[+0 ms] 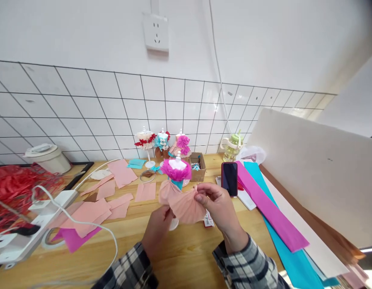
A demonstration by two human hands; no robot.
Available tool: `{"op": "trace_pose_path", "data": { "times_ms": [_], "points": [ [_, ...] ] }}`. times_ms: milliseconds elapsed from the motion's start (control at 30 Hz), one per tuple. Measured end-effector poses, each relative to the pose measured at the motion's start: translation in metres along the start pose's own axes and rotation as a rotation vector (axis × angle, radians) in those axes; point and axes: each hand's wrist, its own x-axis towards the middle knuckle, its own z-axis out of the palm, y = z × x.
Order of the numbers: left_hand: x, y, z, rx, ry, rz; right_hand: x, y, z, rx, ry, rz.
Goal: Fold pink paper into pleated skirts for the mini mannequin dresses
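Both hands hold a pleated piece of peach crepe paper (pixel 189 206) in front of a small white mannequin (pixel 177 163). My left hand (pixel 158 226) pinches the paper's lower left part. With thumb and fingers, my right hand (pixel 217 202) grips its upper right edge. The mannequin stands upright, dressed in a magenta ruffle (pixel 176 172) over a turquoise bodice (pixel 177 184). Peach paper also shows at its waist, and I cannot tell whether it is attached there. The paper covers most of the stand below; part of a round white base shows under it.
Three other dressed mannequins (pixel 162 138) stand behind, beside a small cardboard box (pixel 198 168). Cut peach sheets (pixel 92 214) and a power strip (pixel 35 226) lie left. To the right are a phone (pixel 229 179), a green-lidded bottle (pixel 232 146) and long magenta paper (pixel 273 208).
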Motion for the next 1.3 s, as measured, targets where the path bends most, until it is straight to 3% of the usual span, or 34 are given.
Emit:
{"op": "trace_pose_path", "data": {
  "times_ms": [133, 267, 600, 1300],
  "points": [
    [-0.041, 0.022, -0.022, 0.027, -0.102, -0.091, 0.009, -0.012, 0.016, -0.013, -0.061, 0.004],
    [-0.056, 0.033, -0.036, -0.059, -0.137, -0.225, 0.012, -0.01, 0.03, -0.066, -0.088, 0.042],
    [-0.069, 0.053, -0.047, -0.217, -0.233, -0.161, 0.01, -0.017, 0.037, -0.12, 0.018, -0.082],
    [-0.078, 0.073, -0.057, -0.096, -0.285, -0.132, -0.003, -0.021, 0.04, -0.425, 0.118, -0.256]
  ]
}}
